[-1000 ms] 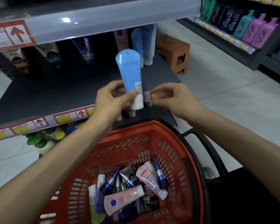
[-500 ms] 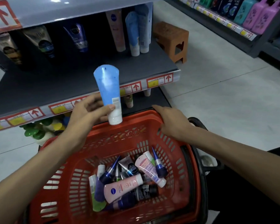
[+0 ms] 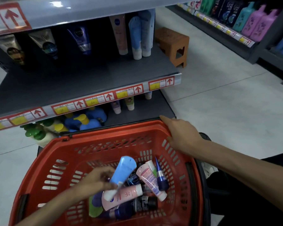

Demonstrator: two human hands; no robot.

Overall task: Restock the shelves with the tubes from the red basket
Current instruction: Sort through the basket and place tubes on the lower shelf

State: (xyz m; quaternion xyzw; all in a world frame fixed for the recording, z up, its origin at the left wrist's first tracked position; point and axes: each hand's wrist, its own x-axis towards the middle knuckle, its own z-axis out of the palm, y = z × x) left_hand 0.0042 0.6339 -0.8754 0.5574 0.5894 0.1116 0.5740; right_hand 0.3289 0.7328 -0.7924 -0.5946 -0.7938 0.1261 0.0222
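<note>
My left hand (image 3: pixel 97 181) holds a light blue tube (image 3: pixel 121 173) with a white cap, down inside the red basket (image 3: pixel 104 136), just above the other tubes. Several tubes lie in the basket, among them a pink tube (image 3: pixel 122 195), a pale pink tube (image 3: pixel 149 180) and a black tube (image 3: pixel 143 203). My right hand (image 3: pixel 181 136) rests on the basket's far right rim with the fingers curled over it. The grey middle shelf (image 3: pixel 82 80) has several tubes standing at its back, including light blue tubes (image 3: pixel 136 38) on the right.
A brown plastic stool (image 3: pixel 173 44) stands on the floor to the right of the shelf. Bottles (image 3: pixel 255 22) fill another shelf at the upper right. Green, yellow and blue bottles (image 3: pixel 82 121) sit on the bottom shelf behind the basket.
My left hand has brought the light blue tube down from shelf height into the basket. My right hand let go of the tube, dropped to the basket's rim and stays there.
</note>
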